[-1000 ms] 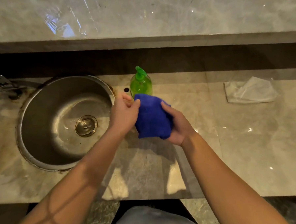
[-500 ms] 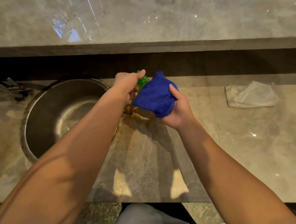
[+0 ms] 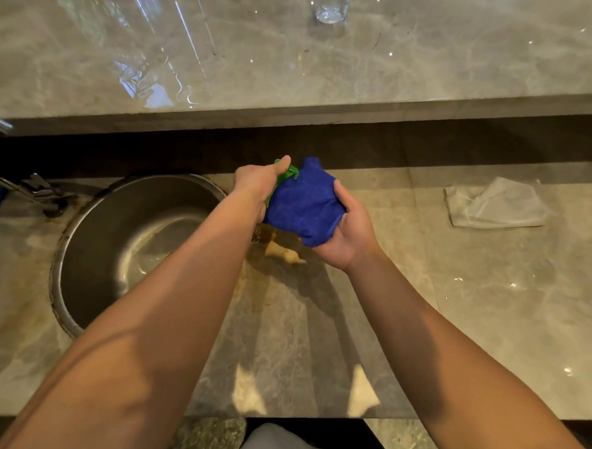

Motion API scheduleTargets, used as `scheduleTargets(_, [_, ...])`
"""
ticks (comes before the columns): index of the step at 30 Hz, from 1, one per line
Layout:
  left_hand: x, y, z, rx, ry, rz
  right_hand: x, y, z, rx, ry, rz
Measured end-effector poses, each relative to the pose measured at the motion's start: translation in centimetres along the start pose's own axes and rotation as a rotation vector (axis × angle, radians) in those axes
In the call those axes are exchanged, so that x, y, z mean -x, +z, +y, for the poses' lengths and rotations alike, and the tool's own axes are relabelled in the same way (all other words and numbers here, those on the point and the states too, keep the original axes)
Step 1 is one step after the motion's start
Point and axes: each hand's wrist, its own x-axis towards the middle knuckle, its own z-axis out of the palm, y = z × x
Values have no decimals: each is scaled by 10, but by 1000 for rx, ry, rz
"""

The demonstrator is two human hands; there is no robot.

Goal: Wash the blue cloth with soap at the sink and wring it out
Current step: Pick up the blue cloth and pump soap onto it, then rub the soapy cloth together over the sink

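Faucet [image 3: 28, 190]: stood far out to the left of the grip, at the back of the counter, its metal base beside the sink rim.
Sink [image 3: 83, 249]: a round steel basin, lay left of both hands; the left forearm crossed over its right edge.
Left hand [image 3: 258, 185]: reached forward just left of the cloth, fingers curled down over the top of the green soap bottle, thumb stretched along the pump head; it was closed around the bottle top, though how hard it pressed could not be told.
Soap bottle [image 3: 286, 172]: only a sliver of green pump showed, between the left hand and the cloth, touching both.
Blue cloth [image 3: 303, 203]: bunched in the right palm, held above the counter just right of the sink rim, its upper edge against the pump nozzle.
Right hand [image 3: 343, 232]: cupped beneath the cloth, palm up, thumb pressed over the cloth's right side, fingers hidden under it, gripping it.
Counter [image 3: 463, 301]: pale marble, lay under and right of the grip, with a brownish stain directly below the cloth.
White rag [image 3: 496, 203]: crumpled flat on the counter, well right of the right hand.
Glass [image 3: 331, 6]: stood on the raised ledge, beyond the grip and slightly right.
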Motion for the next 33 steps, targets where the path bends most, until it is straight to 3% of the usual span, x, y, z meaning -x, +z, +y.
scheduleTargets(4, [10, -11, -23, 180, 21, 45, 16, 4, 0, 18, 0, -62])
scheduleTargets(7, [28, -18, -35, 303, -94, -151, 27, 9, 5, 38, 33, -103])
scheduleTargets(10, [51, -26, -33, 387, -69, -299, 38, 19, 10, 86, 59, -127])
scheduleTargets(21, [110, -88, -26, 310, 391, -197, 87, 56, 48, 198, -169, -127])
scheduleTargets(24, [115, -130, -28, 269, 477, -196, 90, 85, 87, 319, -314, -27])
scheduleTargets(28, [128, -195, -38, 85, 725, -145, 91, 139, 162, 699, -623, 112])
scheduleTargets(31, [141, -226, -58, -45, 907, -49, 93, 168, 215, 672, -687, 65])
scheduleTargets(33, [141, -245, -66, -29, 887, 52, 98, 178, 245, 711, -697, 95])
